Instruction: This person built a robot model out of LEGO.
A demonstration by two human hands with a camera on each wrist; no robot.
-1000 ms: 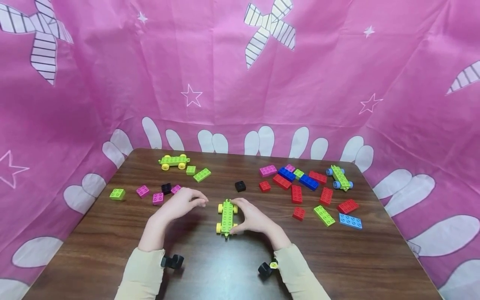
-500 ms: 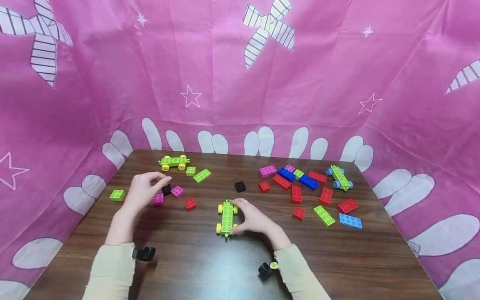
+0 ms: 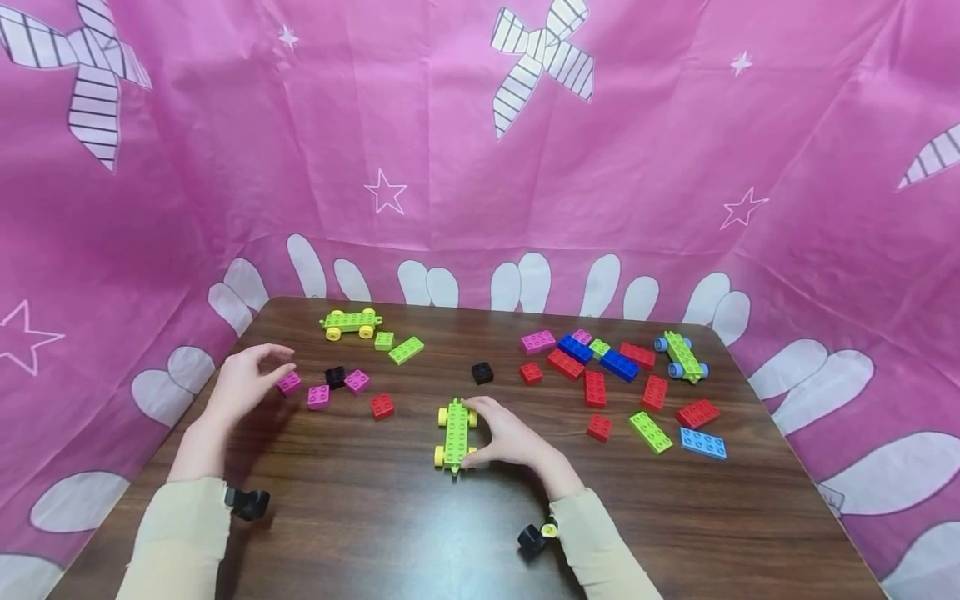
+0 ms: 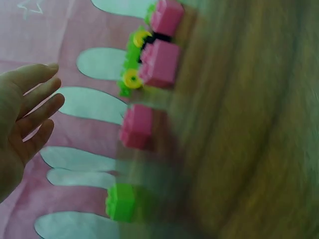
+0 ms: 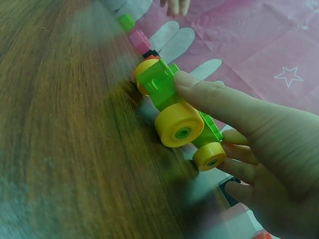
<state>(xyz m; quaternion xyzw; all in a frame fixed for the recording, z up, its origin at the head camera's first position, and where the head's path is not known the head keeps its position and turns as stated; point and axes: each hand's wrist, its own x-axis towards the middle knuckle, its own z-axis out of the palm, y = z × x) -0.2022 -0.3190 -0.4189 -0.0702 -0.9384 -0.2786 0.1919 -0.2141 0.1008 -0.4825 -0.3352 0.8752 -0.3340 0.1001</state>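
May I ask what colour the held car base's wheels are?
The wheels are yellow, clearest in the right wrist view.

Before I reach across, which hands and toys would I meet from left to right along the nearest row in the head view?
Left hand, nearest pink brick, red brick, green car, right hand, another red brick, long green brick, light blue brick.

3 views: 1 high, 2 low and close
The head view looks forward and down across the table (image 3: 390,533); both wrist views skim it, turned sideways. Head and right wrist share the yellow-wheeled green base (image 3: 457,436).
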